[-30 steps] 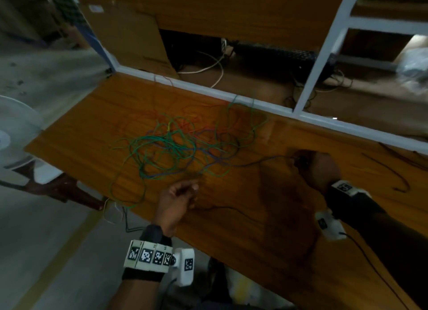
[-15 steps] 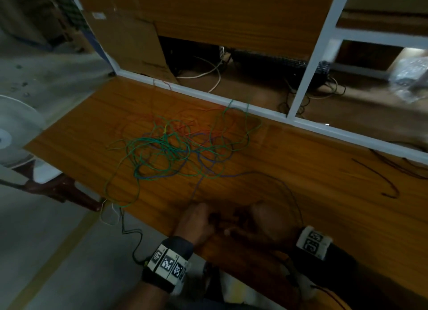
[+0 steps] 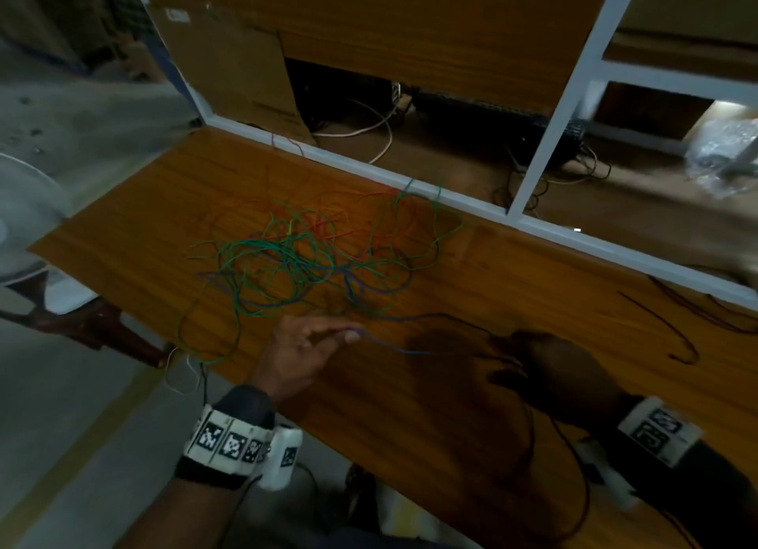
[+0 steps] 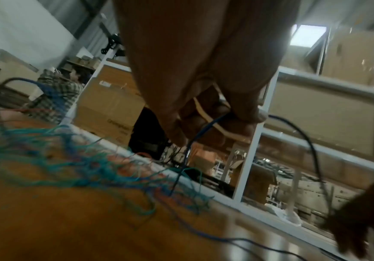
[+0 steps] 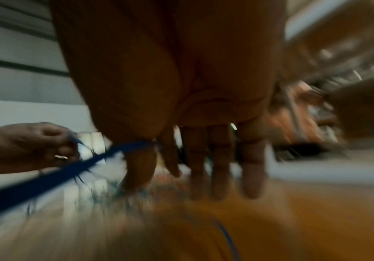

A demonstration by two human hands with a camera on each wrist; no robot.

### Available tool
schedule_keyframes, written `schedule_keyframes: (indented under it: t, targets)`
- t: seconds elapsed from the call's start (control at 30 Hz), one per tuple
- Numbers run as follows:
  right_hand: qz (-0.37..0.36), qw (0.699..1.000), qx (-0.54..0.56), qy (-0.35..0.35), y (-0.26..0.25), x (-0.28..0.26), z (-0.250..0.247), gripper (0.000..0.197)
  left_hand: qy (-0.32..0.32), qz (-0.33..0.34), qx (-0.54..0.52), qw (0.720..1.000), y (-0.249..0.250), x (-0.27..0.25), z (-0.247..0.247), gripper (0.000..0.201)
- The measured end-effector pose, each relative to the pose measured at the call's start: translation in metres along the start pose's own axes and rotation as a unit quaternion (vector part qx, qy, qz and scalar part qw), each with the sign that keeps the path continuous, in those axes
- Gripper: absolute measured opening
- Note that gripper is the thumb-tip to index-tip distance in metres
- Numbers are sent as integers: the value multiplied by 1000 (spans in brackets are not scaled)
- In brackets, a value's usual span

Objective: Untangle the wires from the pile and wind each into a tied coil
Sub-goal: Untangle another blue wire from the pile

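A loose pile of green, red and blue wires (image 3: 311,261) lies spread on the wooden table (image 3: 410,446). One blue wire (image 3: 393,348) runs out of the pile toward the front. My left hand (image 3: 348,335) pinches it just in front of the pile; the left wrist view shows the blue wire (image 4: 195,139) held between thumb and fingers of that hand (image 4: 233,118). My right hand (image 3: 517,364) holds the same wire further right. In the blurred right wrist view the wire (image 5: 70,169) passes between thumb and forefinger of the right hand (image 5: 157,146), the other fingers straight.
A white frame (image 3: 545,138) borders the table's far edge, with cables behind it. A dark wire (image 3: 672,335) lies at the right. Some wire ends (image 3: 184,368) hang over the front left edge. A white fan (image 3: 24,220) stands at the left.
Half a second ago both hands were close together at the front edge. They have moved apart, the left toward the pile, the right to the right, with the blue wire between them.
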State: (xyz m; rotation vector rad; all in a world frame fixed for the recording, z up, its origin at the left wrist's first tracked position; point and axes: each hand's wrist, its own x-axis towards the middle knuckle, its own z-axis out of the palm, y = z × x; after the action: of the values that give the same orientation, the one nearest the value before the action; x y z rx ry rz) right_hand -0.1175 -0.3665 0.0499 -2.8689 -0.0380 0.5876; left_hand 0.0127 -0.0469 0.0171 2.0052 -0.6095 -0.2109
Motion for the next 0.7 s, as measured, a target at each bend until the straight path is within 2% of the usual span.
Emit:
schedule_keyframes:
  t: [0.03, 0.1, 0.13, 0.23, 0.27, 0.37, 0.47, 0.53, 0.6, 0.63, 0.7]
  targets:
    - [11, 1000, -17, 5, -8, 6, -6, 93, 7, 18, 22, 1000, 9, 5, 6, 11]
    - [-13, 994, -66, 81, -22, 19, -15, 105, 6, 51, 88, 995, 26, 14, 24, 13]
    - [-40, 989, -66, 123, -33, 25, -15, 100, 3, 69, 114, 991, 33, 19, 35, 14]
    - [-110, 978, -23, 176, -67, 39, -18, 50, 18, 94, 135, 986, 48, 30, 60, 12]
    - [-121, 976, 5, 182, -68, 45, -15, 38, 34, 80, 119, 989, 50, 31, 62, 13]
    - [-113, 968, 78, 211, -54, 46, -15, 41, 46, 14, 19, 999, 45, 29, 54, 20]
    - [-100, 949, 117, 277, -29, 40, -12, 35, 13, 30, 70, 997, 15, 22, 33, 23]
    - [-67, 936, 141, 316, -11, 35, -15, 36, 13, -15, 118, 993, -18, 17, 14, 26]
    - [-24, 931, 159, 329, 7, 34, -15, 33, 39, -66, 134, 988, -41, 9, -6, 27]
    - [-6, 935, 162, 316, 13, 35, -13, 31, 52, -65, 144, 986, -45, 5, -13, 30]
    - [33, 961, 148, 233, 13, 36, -6, 32, 64, -24, 152, 986, -44, 1, -18, 37]
